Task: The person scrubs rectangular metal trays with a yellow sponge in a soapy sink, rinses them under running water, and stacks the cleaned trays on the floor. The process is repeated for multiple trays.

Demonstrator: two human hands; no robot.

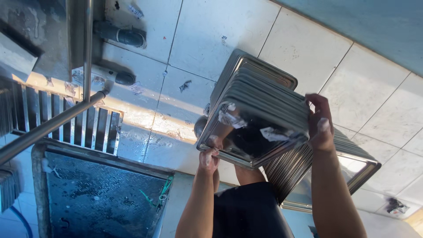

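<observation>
Both hands grip a stack of shiny, square-cornered steel trays [260,114]. The left hand [208,158] clamps the near rim; the right hand [320,123] wraps the far edge. Below lie wet white tiles [220,39] and a ribbed grate [61,119].

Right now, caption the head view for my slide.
Both hands, left hand and right hand, grip a stack of steel trays above a tiled floor.

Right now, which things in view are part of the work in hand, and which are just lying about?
In hand:
- stack of steel trays, gripped by left hand and right hand
- second stack of trays right behind it

Lying about:
- floor drain grate
- checker-plate cover
- grey pipe
- steel rail
- scraps on the tiled floor
</observation>
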